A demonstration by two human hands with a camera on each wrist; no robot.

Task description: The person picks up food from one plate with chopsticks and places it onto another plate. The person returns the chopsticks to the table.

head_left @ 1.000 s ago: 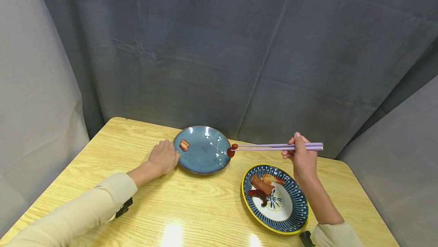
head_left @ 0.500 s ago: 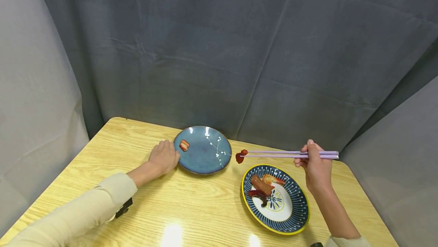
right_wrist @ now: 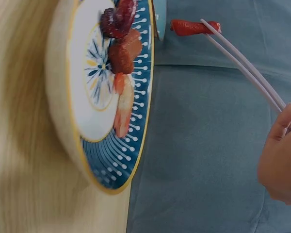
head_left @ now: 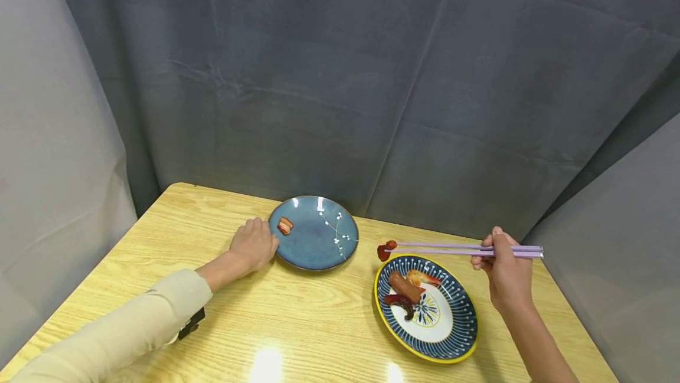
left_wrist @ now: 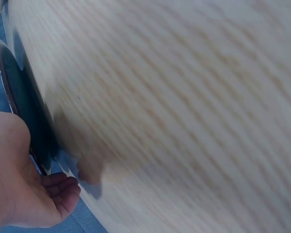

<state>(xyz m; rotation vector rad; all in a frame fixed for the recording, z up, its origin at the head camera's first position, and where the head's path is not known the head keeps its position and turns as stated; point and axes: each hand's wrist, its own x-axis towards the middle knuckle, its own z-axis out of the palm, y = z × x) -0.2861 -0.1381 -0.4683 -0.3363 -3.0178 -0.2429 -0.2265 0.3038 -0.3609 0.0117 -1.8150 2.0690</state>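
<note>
My right hand (head_left: pixel 507 271) grips a pair of lilac chopsticks (head_left: pixel 451 248), held level above the table. Their tips pinch a small dark red piece of food (head_left: pixel 385 251), in the air near the far rim of the patterned plate (head_left: pixel 462 327); in the right wrist view this red piece (right_wrist: pixel 189 27) looks long and glossy. At the left, my left hand (head_left: pixel 252 245) holds the edge of the blue plate (head_left: pixel 313 247), and in the left wrist view the rim of the blue plate (left_wrist: pixel 22 92) runs between thumb and curled fingers. A small striped meat piece (head_left: pixel 285 226) lies on this plate.
On the patterned plate lie a brown sausage-like piece (head_left: pixel 404 287), a shrimp (head_left: pixel 423 278) and a dark curled piece (head_left: pixel 401 305). Both plates stand on a wooden table (head_left: pixel 297 324), with a grey curtain (head_left: pixel 319 88) behind its far edge.
My right hand has moved right and towards me, carrying the chopsticks and red piece from the blue plate's right rim to near the patterned plate's far rim. My left hand stays put.
</note>
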